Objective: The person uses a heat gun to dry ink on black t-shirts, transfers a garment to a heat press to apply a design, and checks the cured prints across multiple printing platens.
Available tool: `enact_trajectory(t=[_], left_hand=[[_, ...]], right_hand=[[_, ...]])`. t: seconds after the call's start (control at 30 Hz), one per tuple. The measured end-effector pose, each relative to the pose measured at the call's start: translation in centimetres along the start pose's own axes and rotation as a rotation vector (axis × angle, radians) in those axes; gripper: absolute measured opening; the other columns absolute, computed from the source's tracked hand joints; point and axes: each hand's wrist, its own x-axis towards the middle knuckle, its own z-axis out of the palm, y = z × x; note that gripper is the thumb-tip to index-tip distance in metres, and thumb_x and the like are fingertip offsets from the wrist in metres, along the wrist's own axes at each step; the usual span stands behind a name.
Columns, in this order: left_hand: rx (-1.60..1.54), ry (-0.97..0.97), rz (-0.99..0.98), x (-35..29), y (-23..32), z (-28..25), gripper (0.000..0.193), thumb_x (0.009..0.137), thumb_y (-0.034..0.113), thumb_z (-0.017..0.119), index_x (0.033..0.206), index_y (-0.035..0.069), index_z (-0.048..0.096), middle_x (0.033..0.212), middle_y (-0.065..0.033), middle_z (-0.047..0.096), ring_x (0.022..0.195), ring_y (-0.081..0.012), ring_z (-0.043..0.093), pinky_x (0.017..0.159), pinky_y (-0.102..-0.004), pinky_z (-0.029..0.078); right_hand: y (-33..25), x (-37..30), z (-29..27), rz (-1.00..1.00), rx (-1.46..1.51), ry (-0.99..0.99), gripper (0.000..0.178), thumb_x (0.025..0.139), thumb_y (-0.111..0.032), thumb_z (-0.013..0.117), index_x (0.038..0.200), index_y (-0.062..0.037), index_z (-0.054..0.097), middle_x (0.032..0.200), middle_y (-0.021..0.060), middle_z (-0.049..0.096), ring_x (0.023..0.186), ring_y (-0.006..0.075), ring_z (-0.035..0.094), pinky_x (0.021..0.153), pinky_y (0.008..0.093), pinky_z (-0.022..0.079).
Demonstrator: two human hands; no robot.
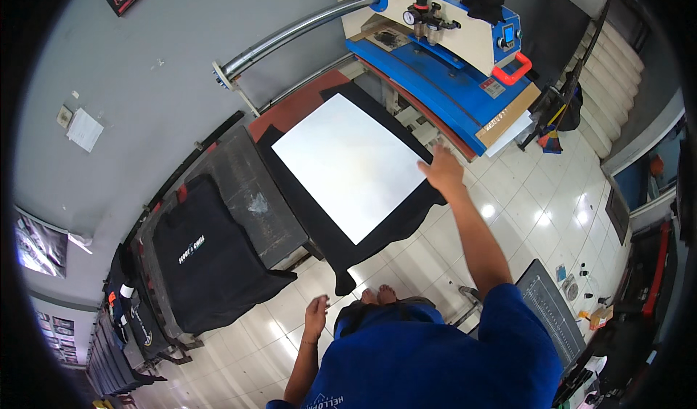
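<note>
A white sheet lies flat over a black shirt, which is spread on the lower plate of the heat press and hangs over its front edge. My right hand is at the sheet's right corner, thumb stretched out over the edge and apart from the fingers; whether it presses on the sheet I cannot tell. Low in front of my body, my left hand hangs in the air near the shirt's drooping end. Its fingers are loosely bent with nothing in them.
The press's blue upper plate with a red handle stands swung aside at the back right. On the left, a second black shirt with a small white print covers a dark table. A dark gridded board is at the right.
</note>
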Motion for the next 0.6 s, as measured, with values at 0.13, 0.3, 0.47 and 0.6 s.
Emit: enact_trajectory(t=[0.13, 0.3, 0.47, 0.6], left_hand=[[-0.089, -0.038, 0.056, 2.5, 5.4, 1.9, 0.056, 0.102, 0.048, 0.04, 0.134, 0.003, 0.051, 0.132, -0.0123, 0.057, 0.117, -0.0247, 0.056, 0.094, -0.0381, 0.046], [-0.369, -0.187, 0.049, 4.4, 5.4, 4.0, 0.074, 0.099, 0.062, 0.032, 0.144, 0.003, 0.037, 0.142, -0.0149, 0.047, 0.133, -0.0269, 0.041, 0.111, -0.0452, 0.03], [-0.703, -0.323, -0.057, 4.7, 4.4, 5.0, 0.084, 0.095, 0.067, 0.034, 0.146, 0.0, 0.03, 0.143, -0.0192, 0.044, 0.135, -0.0277, 0.04, 0.113, -0.0464, 0.027], [-0.719, -0.436, -0.035, 3.5, 3.0, 4.6, 0.074, 0.095, 0.058, 0.044, 0.142, 0.002, 0.037, 0.141, -0.0143, 0.048, 0.13, -0.0265, 0.045, 0.11, -0.0441, 0.034]], right_hand=[[1.0, -0.1, 2.4, 0.207, -0.024, -0.218, 0.06, 0.075, -0.044, 0.075, 0.115, -0.0012, 0.058, 0.113, 0.0201, 0.065, 0.107, 0.0383, 0.063, 0.086, 0.0479, 0.053], [1.4, 1.2, 3.3, 0.134, -0.011, -0.328, 0.045, 0.077, -0.039, 0.074, 0.104, -0.0042, 0.065, 0.106, 0.0154, 0.068, 0.102, 0.0321, 0.065, 0.083, 0.046, 0.052], [5.9, -1.5, 3.6, 0.131, 0.477, -0.149, 0.035, 0.078, -0.025, 0.07, 0.1, 0.0023, 0.063, 0.079, 0.0125, 0.067, 0.07, 0.0218, 0.067, 0.064, 0.0346, 0.053], [15.7, -11.3, -4.5, 0.29, 0.646, -0.375, 0.037, 0.082, -0.02, 0.069, 0.11, 0.0033, 0.064, 0.078, 0.0069, 0.065, 0.063, 0.0124, 0.058, 0.055, 0.0288, 0.048]])
